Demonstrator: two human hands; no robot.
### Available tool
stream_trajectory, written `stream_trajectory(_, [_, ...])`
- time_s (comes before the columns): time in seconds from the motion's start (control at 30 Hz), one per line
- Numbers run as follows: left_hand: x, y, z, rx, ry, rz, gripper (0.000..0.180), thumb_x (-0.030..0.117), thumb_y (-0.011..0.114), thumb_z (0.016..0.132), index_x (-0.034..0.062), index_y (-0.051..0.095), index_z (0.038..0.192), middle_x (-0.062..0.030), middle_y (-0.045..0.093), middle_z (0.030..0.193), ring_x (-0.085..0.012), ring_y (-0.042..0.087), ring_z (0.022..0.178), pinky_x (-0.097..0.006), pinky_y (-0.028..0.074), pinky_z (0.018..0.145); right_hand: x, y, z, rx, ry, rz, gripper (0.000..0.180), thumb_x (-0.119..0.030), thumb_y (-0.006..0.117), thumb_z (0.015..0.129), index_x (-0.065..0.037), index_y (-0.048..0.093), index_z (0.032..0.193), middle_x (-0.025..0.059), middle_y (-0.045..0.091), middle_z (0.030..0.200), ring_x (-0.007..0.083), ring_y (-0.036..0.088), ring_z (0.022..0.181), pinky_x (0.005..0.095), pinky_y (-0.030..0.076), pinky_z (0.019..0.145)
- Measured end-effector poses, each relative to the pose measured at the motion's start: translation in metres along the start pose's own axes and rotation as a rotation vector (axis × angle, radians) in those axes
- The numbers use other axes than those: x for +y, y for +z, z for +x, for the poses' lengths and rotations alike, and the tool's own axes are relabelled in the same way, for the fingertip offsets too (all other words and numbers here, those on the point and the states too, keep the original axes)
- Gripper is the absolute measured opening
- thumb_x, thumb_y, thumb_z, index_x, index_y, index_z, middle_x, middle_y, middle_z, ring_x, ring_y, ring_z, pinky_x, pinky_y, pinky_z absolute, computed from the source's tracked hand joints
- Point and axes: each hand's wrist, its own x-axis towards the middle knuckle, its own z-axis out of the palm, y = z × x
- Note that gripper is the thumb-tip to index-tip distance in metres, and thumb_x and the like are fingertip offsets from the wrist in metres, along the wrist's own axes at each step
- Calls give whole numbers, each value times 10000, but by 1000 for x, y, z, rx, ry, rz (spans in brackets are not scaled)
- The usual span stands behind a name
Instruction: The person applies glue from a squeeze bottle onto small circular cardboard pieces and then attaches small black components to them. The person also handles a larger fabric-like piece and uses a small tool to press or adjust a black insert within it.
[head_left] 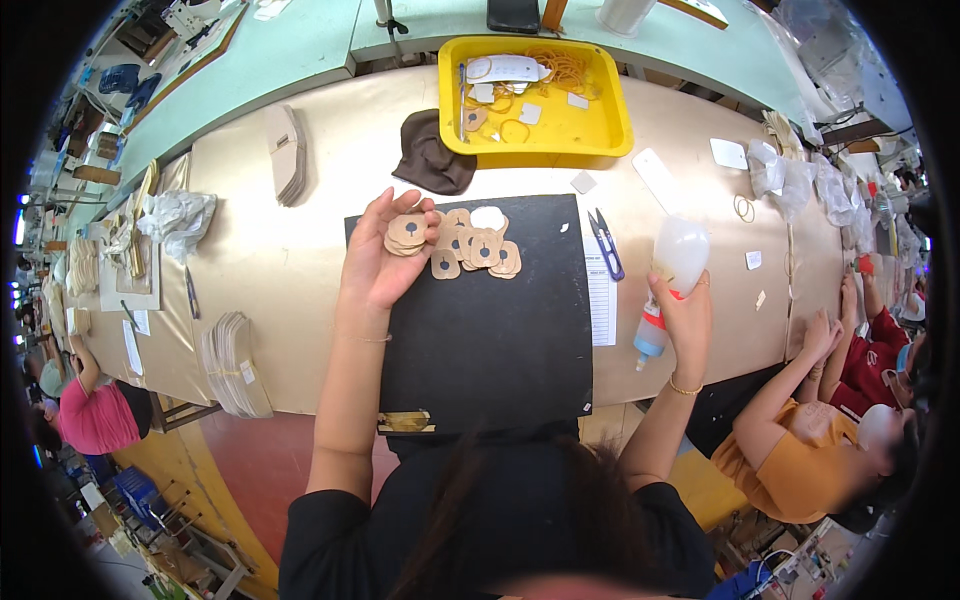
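Note:
My left hand holds a small stack of tan rounded pieces, the top one with a dark mark at its middle. Beside it, a loose heap of similar tan pieces lies on the black board, with a small white piece on top. To the right, my right hand grips a translucent squeeze bottle. The bottle is tilted, its blue nozzle end pointing down toward the table and clear of the board. The stack and the bottle are well apart.
Beyond the board stand a yellow tray with rubber bands and tags, and a dark brown cloth item. Thread snips lie on a printed sheet. Stacked tan strips lie left. A co-worker in orange sits right.

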Motion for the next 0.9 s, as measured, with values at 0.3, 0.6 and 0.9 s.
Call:
stream_trajectory(0.3, [10,-26,34,-289,-35,-341,292,284,442,989,81,470,781,-18,362,701,-138,390,680,-266,365,540,30,-2,2,-68,-66,-150,797,-517,708,727,-1,442,1273,229,627,1034,347,630,943,411,500,781])
stream_trajectory(0.6, [15,-33,36,-360,5,-338,275,283,401,1008,58,514,896,-14,358,692,-111,333,566,-240,291,425,-11,-20,5,147,-204,-258,823,-464,711,733,-61,389,1375,178,545,1097,351,546,998,404,465,862])
stream_trajectory(0.9, [2,-17,32,-160,233,-94,514,406,476,962,125,376,543,17,296,586,-107,278,555,-249,211,438,-127,48,56,164,-812,105,431,-347,696,780,-57,630,1092,121,576,1067,288,542,1021,381,448,874])
